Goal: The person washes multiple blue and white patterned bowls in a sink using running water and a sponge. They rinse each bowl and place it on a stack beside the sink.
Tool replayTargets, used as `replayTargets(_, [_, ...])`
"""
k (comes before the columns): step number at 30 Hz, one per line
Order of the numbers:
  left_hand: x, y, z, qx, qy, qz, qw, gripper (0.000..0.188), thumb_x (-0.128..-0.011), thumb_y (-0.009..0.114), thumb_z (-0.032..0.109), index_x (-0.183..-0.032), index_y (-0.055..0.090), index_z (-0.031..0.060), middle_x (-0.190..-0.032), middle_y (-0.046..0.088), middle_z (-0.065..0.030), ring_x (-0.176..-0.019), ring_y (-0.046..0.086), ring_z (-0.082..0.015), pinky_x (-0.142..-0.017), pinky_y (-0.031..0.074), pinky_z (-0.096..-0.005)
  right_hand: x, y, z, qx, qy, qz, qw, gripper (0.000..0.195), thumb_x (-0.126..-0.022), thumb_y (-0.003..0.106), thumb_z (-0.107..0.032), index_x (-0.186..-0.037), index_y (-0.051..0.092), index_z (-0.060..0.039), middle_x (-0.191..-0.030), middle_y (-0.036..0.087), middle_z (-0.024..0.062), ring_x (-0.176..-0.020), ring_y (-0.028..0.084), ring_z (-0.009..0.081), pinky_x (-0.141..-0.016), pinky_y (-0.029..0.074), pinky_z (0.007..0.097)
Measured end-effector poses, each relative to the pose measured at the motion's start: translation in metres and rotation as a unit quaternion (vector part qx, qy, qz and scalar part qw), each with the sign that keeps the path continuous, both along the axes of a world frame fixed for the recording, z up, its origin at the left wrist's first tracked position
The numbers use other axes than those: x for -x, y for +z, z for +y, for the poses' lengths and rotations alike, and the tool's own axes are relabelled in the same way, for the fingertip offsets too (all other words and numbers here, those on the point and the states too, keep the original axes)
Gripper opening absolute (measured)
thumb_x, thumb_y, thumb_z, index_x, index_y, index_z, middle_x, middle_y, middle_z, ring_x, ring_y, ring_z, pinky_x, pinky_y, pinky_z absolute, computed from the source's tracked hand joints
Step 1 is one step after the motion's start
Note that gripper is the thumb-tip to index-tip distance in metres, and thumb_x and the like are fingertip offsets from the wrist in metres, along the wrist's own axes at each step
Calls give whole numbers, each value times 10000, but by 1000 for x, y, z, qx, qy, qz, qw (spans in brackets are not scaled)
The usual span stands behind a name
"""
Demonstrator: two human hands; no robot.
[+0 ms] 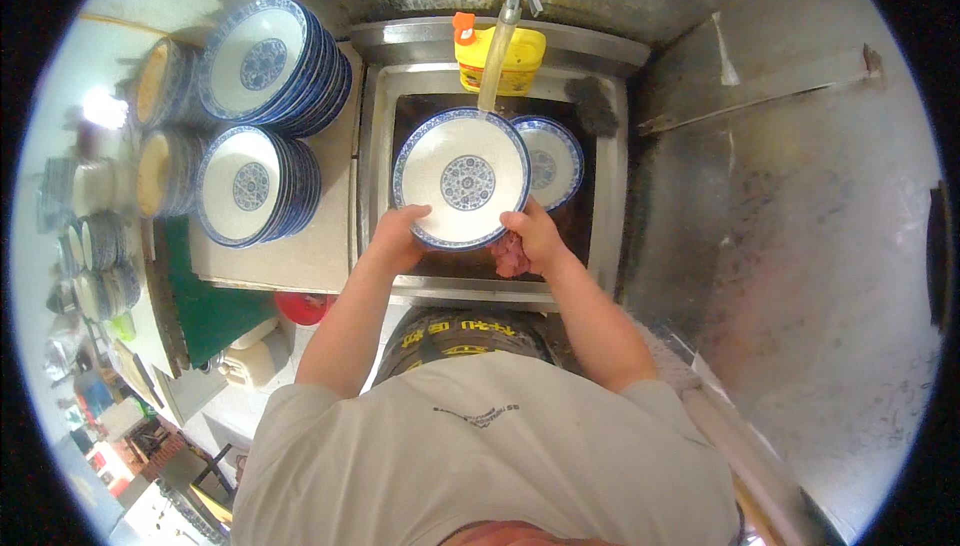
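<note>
Over a metal sink (611, 223) I hold a blue-and-white patterned plate (462, 156) by its near rim. My left hand (401, 238) grips the left side, thumb on top and fingers hidden beneath. On the right side, my right hand (538, 237) pinches the rim and also has a crumpled pink cloth (511, 255) bunched under it. A second plate of the same pattern (551, 160) is in the sink at right, partly covered by the held one. The hose on the tap (495, 58) ends above the held plate's far rim; whether water is running I cannot tell.
A yellow jug with an orange cap (501, 58) stands at the sink's back edge, near a dark scouring pad (592, 106). On the left counter (330, 205) are tall stacks of larger plates (259, 66) and smaller plates (244, 186). A metal wall (750, 193) bounds the right.
</note>
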State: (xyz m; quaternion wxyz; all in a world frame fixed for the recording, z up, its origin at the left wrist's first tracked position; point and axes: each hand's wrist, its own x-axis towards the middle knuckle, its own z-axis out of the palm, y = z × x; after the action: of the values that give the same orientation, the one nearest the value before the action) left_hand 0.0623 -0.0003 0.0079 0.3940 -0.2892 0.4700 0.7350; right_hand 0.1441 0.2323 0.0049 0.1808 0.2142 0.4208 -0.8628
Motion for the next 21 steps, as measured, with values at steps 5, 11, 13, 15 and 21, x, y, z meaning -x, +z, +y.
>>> replayTargets(5, [-2,9,-3,132,1,157,979,419,-818,541,45,-1229,532,-37,-1078,641,-185,-988,646,-331,-869,518,-419,-17,-31,6,28,-17,-96,995,483,-914,664,-207,-1330,458,-72,-803,602,136,-603,606,203,-427,531,381])
replayTargets(11, [10,41,4,441,-121,344,820,455,-794,508,46,-1241,559,-17,-1029,668,-226,-1027,646,-352,-902,488,-409,-70,-83,38,158,-174,-121,964,426,-965,612,-240,-1323,442,-83,-927,604,142,-842,637,266,-695,569,481])
replayTargets(13, [6,56,-8,455,-91,444,766,490,-798,482,41,-1281,548,-9,-1069,663,-255,-1065,639,-380,-915,484,-407,-80,-94,41,160,-176,-99,966,402,-955,590,-192,-1320,436,-123,-965,604,117,-954,635,287,-771,550,501])
replayTargets(15, [-3,70,-28,475,-106,518,704,560,-798,547,-10,-1355,488,-18,-1191,618,-284,-1135,600,-427,-956,476,-428,-83,-88,40,190,-176,-116,959,410,-935,594,-164,-1314,441,-125,-967,606,107,-980,636,294,-765,550,498])
replayTargets(21, [-14,59,-58,527,-113,499,678,581,-800,600,-28,-1360,445,-36,-1253,569,-302,-1093,586,-473,-958,480,-495,-76,-58,35,171,-158,-117,965,394,-909,531,-134,-1298,474,-133,-1016,614,112,-961,621,320,-734,534,436])
